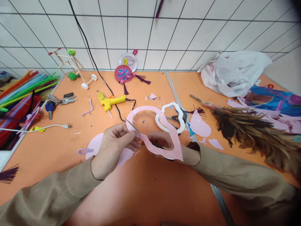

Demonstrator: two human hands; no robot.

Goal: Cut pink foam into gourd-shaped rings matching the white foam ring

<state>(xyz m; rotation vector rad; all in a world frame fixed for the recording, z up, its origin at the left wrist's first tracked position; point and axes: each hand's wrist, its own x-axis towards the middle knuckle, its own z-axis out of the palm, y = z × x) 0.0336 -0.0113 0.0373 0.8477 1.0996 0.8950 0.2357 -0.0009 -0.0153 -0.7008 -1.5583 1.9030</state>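
- Left grip [115, 142] is clamped on the pink paper frame [175, 138], pinching its lower-left strip, up off the counter [145, 194]!
- Right grip [162, 138], behind the frame, wraps the scissors [132, 125]; paper covers part of it, so the fingers' exact placing is hard to tell.
- This frame looks feather-light, floppy, easily creased or torn; the broad right-side band seems the safest hold.
- Beyond, a white frame [181, 117] lies flat.
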